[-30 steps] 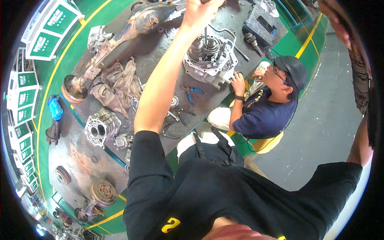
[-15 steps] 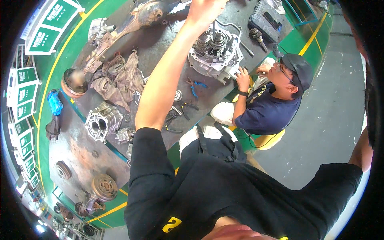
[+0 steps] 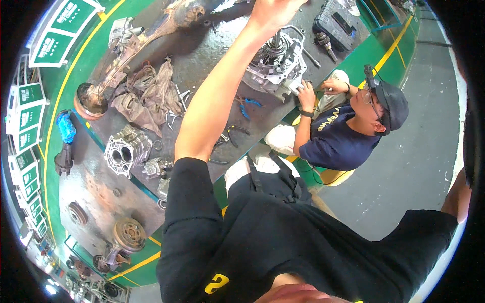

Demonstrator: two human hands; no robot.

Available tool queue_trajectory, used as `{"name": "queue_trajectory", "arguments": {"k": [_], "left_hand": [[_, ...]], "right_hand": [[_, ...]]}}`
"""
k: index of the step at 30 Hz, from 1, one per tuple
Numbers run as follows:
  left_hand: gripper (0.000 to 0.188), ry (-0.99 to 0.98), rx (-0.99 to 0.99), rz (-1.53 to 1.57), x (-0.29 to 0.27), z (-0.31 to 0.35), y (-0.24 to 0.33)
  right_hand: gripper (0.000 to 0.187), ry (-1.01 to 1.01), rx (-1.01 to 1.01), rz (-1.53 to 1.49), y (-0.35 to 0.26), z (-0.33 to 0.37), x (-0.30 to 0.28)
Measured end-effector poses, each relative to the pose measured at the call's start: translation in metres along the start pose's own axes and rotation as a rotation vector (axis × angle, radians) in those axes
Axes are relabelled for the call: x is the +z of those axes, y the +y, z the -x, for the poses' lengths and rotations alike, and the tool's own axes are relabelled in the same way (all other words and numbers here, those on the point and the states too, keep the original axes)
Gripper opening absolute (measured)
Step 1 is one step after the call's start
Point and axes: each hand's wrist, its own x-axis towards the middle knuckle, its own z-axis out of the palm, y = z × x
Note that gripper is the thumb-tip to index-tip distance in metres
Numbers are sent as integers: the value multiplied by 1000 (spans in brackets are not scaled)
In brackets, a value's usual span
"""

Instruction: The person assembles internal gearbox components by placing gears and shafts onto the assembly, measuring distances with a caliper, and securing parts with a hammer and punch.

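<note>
My left arm stretches far across the table, and my left hand is at the top edge of the view. Its fingers are cut off or smeared, so what they hold is hidden. Just below it lies an opened transmission housing with gears on a shaft standing in it; my forearm covers part of the gears. Blue-handled pliers rest on the table beside the housing. My right forearm reaches out at the far right, its hand beyond the picture.
A co-worker crouches by the housing, one hand touching its edge. On the metal table are a second casing, a crumpled cloth, black-handled pliers, a brake drum, a gear shaft and a black case.
My left hand and forearm have shifted to the right, covering more of the gears. The co-worker's head has moved right and turned. The view has shifted slightly.
</note>
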Motion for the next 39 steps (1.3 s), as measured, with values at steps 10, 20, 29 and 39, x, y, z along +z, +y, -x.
{"name": "queue_trajectory", "arguments": {"k": [10, 20, 29, 39], "left_hand": [[34, 106, 20, -91, 0, 0, 10], [35, 87, -32, -36, 9, 3, 4], [35, -4, 98, -132, 19, -1, -3], [31, -8, 89, -159, 18, 4, -5]], "right_hand": [[25, -27, 72, -55, -118, 15, -156], [33, -45, 80, -93, -252, 16, -318], [41, -74, 30, -73, -325, 5, -413], [50, -123, 1, -56, -357, -18, -438]]}}
